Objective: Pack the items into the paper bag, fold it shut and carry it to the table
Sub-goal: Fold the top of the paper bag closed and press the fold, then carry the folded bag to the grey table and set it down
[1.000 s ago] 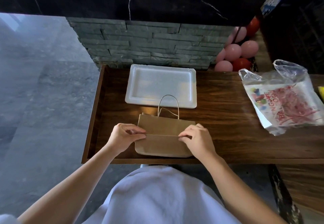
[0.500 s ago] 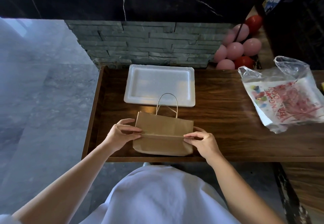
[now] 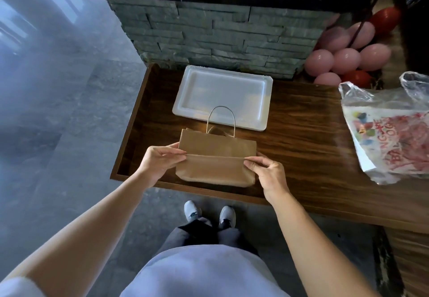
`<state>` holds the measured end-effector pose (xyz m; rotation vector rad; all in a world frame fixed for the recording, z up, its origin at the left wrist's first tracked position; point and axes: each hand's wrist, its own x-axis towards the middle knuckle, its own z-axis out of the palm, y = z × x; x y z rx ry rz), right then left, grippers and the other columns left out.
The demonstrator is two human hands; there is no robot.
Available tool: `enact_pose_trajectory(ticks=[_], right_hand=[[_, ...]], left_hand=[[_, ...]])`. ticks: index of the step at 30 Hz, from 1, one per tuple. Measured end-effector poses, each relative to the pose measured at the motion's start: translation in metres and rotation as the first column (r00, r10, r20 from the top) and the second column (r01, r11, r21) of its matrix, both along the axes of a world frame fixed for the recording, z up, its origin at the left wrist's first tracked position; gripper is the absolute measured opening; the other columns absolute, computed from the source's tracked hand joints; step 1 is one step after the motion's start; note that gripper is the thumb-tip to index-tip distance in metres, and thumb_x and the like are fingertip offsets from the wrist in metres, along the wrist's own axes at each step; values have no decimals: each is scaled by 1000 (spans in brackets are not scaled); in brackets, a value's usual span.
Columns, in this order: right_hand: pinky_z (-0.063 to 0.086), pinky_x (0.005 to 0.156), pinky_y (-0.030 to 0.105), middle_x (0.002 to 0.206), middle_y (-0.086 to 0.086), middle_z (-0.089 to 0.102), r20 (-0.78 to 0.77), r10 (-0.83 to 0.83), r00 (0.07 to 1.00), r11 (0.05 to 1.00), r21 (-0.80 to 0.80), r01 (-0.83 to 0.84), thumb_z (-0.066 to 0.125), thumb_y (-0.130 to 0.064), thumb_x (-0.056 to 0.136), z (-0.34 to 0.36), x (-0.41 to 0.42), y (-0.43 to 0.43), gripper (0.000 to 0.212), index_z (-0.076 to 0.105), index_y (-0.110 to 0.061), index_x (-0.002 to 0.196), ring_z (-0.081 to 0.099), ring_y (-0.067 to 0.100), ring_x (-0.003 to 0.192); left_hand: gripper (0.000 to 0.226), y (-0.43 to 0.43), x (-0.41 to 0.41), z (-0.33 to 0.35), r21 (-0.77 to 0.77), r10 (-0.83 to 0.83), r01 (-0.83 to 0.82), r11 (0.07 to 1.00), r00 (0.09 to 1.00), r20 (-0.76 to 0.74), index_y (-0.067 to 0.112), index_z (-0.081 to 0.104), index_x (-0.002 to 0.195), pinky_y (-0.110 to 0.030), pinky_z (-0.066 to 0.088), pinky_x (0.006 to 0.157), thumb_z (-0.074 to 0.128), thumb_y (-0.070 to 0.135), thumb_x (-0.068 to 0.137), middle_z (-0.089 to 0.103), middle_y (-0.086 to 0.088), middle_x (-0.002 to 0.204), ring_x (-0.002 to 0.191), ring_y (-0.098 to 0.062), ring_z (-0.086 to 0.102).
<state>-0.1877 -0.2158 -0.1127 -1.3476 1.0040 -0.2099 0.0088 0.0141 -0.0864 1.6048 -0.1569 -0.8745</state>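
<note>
The paper bag (image 3: 216, 159) lay flat near the front edge of the wooden counter (image 3: 301, 138). The left hand (image 3: 157, 162) and right hand (image 3: 269, 171) each pinched one end of its fold. If one pinch slipped during lifting, the crease could probably spring open again.

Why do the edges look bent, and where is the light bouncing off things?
Head view: the wide-angle lens bows the dark wooden counter and stretches the arms at the frame's bottom; glare sits on the white rectangular tray, the clear plastic bag and the glossy floor on the left; the brown paper bag is evenly lit and sharp.
</note>
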Motion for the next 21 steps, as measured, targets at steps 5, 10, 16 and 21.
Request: enact_pose_trajectory(ticks=[5, 10, 16, 21], right_hand=[[52, 93, 41, 81, -8, 77, 84, 19, 996, 998, 58, -24, 85, -14, 68, 21, 9, 3, 16, 80, -29, 71, 67, 26, 99], [49, 94, 41, 76, -12, 76, 175, 77, 981, 995, 42, -85, 84, -11, 67, 60, 18, 19, 16, 80, -26, 70, 66, 21, 101], [51, 85, 41, 78, -4, 77, 281, 264, 923, 958, 33, -284, 82, -19, 59, 114, 48, 87, 14, 79, -20, 72, 69, 12, 80], [58, 67, 31, 90, 5, 75, 345, 462, 817, 857, 66, -512, 79, -12, 61, 139, 85, 203, 13, 79, -14, 73, 70, 19, 81]], left_hand=[[11, 15, -19, 12, -36, 139, -138, 990, 990, 22, 13, 80, 80, -32, 59, 64, 78, 7, 70, 74, 6, 107, 92, -22, 72], [16, 45, -27, 38, -128, 211, -200, 971, 974, 80, 13, 80, 83, -34, 59, 68, 80, 15, 67, 73, 6, 109, 94, -23, 71], [16, 131, -40, 81, -285, 391, -334, 898, 905, 170, 14, 80, 82, -26, 56, 66, 80, 13, 66, 72, -2, 112, 91, -17, 71], [15, 265, -72, 107, -321, 599, -518, 793, 761, 251, 19, 80, 80, -25, 55, 69, 80, 15, 66, 74, 3, 106, 86, -15, 71]])
